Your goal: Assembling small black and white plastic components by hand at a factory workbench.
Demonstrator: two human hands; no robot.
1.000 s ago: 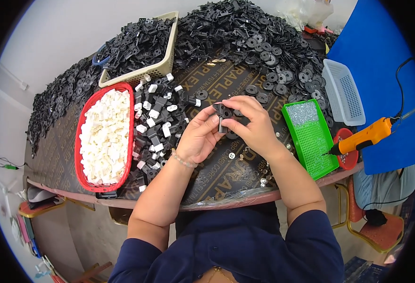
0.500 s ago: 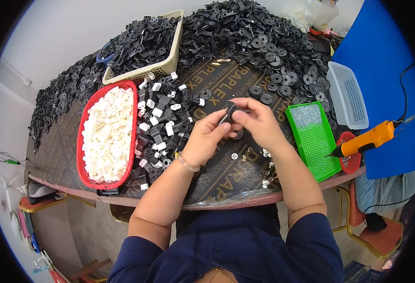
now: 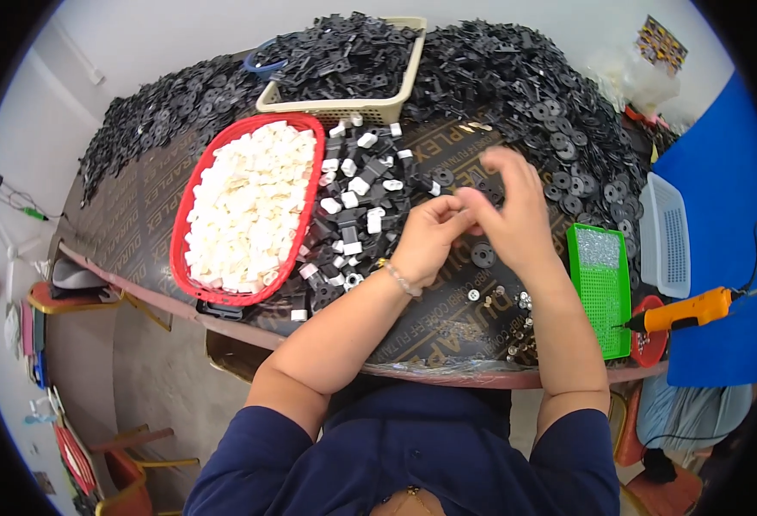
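My left hand [image 3: 432, 241] is closed in a pinch over the middle of the table; whatever lies between its fingers is hidden. Close beside it on the right, my right hand [image 3: 520, 211] has its fingers apart from the thumb, and the thumb is near the left fingertips. A black washer-like disc [image 3: 483, 254] lies on the table below the hands. Nearer to me are a small white round piece [image 3: 473, 295] with holes and several small shiny metal parts [image 3: 525, 301]. Left of my left hand spreads a heap of black plastic parts with white caps [image 3: 350, 222].
A red basket [image 3: 181, 241] holds white pieces, with a beige basket [image 3: 331, 110] of black parts behind it. Black discs [image 3: 572, 138] are piled along the back. At right stand a green tray [image 3: 600, 301], a red bowl [image 3: 651, 340], an orange electric screwdriver [image 3: 688, 310] and a whitish basket [image 3: 667, 228].
Both hands were together on a black plastic part; now the right hand has opened and lifted away, and that part no longer shows. The view has shifted, moving the scene rightward.
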